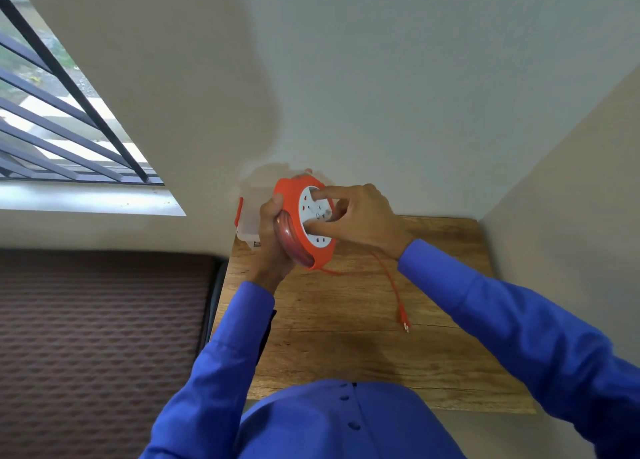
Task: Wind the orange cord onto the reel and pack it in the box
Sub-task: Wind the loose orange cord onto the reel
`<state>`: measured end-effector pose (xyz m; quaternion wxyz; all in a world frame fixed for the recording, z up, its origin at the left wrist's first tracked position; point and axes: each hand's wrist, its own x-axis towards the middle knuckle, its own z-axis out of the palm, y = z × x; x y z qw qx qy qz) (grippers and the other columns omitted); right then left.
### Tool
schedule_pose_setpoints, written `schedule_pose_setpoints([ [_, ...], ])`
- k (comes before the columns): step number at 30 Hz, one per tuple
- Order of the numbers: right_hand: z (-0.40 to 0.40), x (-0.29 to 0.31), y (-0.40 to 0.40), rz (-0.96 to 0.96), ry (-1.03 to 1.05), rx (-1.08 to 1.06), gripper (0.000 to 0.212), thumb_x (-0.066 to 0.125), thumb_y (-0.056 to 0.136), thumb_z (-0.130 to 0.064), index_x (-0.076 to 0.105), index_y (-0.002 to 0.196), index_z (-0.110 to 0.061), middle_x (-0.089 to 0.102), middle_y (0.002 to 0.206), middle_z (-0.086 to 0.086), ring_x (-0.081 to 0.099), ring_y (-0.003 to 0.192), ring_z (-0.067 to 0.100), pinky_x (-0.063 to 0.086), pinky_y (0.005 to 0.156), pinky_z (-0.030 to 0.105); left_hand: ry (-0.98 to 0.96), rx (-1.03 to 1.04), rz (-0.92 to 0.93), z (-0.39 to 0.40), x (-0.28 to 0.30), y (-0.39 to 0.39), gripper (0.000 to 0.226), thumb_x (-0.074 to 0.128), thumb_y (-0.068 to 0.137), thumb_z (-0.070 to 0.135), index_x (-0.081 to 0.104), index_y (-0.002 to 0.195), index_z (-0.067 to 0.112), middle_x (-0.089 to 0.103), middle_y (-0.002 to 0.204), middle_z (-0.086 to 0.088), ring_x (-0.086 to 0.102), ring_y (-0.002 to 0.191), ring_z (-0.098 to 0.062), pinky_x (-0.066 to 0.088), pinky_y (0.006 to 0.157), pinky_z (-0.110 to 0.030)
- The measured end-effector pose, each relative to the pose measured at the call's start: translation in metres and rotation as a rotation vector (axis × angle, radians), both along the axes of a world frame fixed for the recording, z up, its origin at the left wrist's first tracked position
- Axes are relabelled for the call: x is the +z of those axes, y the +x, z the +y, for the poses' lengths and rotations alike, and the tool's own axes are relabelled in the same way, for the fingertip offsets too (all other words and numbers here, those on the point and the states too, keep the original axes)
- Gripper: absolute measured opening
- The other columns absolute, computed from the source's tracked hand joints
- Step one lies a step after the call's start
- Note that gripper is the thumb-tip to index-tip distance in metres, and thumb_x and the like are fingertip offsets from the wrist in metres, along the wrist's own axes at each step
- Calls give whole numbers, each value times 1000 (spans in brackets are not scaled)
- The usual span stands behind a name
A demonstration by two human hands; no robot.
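The reel is held up above the far left part of the wooden table, tilted so that its white socket face is turned toward the camera. The left hand is closed around the reel's orange rim, its grip firm on the edge where wound coils show. The right hand is laid on the white face, with a fingertip pressed near the upper edge and the thumb lower down; nothing is enclosed by it, and it appears to be placed for turning the face. Most of the orange cord is judged to be wound already, since only a short tail is left trailing from the reel's underside across the table to the plug. The box, clear with an orange clasp, is seen just behind the left hand, and packing is not yet begun.
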<state>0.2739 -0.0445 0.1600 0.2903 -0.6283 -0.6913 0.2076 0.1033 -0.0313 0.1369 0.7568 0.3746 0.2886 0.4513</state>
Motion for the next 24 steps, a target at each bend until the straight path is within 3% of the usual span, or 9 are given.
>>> schedule_pose_setpoints([
  [2,-2,-4,-3,18,4,-45,69,76,73,-69,73,134,-37,82,89,-10,77,78,4,64,71,26,25,10,2,0,-1,-2,115,84,64,77,52,151,8,72,124,-15,71,110,-31,61,93,-45],
  [6,-6,-9,-15,61,36,-150,61,72,76,-69,79,125,-33,75,74,-16,71,64,-3,56,60,16,99,11,9,-2,1,-5,110,84,66,77,52,150,13,74,126,-10,72,115,-29,61,96,-46],
  [8,-4,-11,-18,184,14,-234,37,72,84,-66,85,91,-32,67,58,-18,62,49,-4,45,50,11,160,-2,76,-4,4,-4,116,82,69,77,44,156,11,68,136,-11,68,123,-30,58,102,-50],
  [10,-1,-11,-18,355,-58,-299,57,69,92,-65,67,50,-27,57,41,-11,53,37,1,41,47,13,191,-11,123,-6,6,-3,104,80,74,76,48,153,16,73,127,2,73,114,-20,61,97,-43],
  [12,-1,-13,-21,454,-123,-344,71,63,95,-67,57,42,-20,55,38,-5,54,37,7,47,53,19,238,-44,124,-3,9,-1,76,74,81,74,60,139,27,78,110,12,76,99,-10,62,88,-36],
  [15,0,-7,-25,453,-128,-361,75,60,96,-67,62,47,-11,61,42,4,63,43,16,55,62,31,325,-118,35,3,8,1,68,63,94,66,53,145,23,79,108,9,76,96,-9,62,87,-32],
  [18,1,1,-23,275,-98,-262,80,53,103,-64,68,59,1,67,53,17,68,52,30,60,64,41,204,-95,-63,8,8,2,101,73,85,70,37,154,5,69,121,-10,72,105,-25,61,90,-43],
  [21,-6,5,-14,-56,83,-99,69,43,104,-63,66,64,-11,65,58,7,55,50,16,42,54,29,34,-101,-184,16,-5,-1,96,78,79,69,51,149,9,67,127,-17,66,116,-34,53,99,-51],
  [24,-14,6,-6,-307,239,125,38,50,105,-51,69,112,-20,68,108,-1,57,70,11,44,57,27,-35,-124,-272,25,-17,-9,87,70,87,66,51,150,9,64,135,-19,61,125,-38,49,106,-54],
])
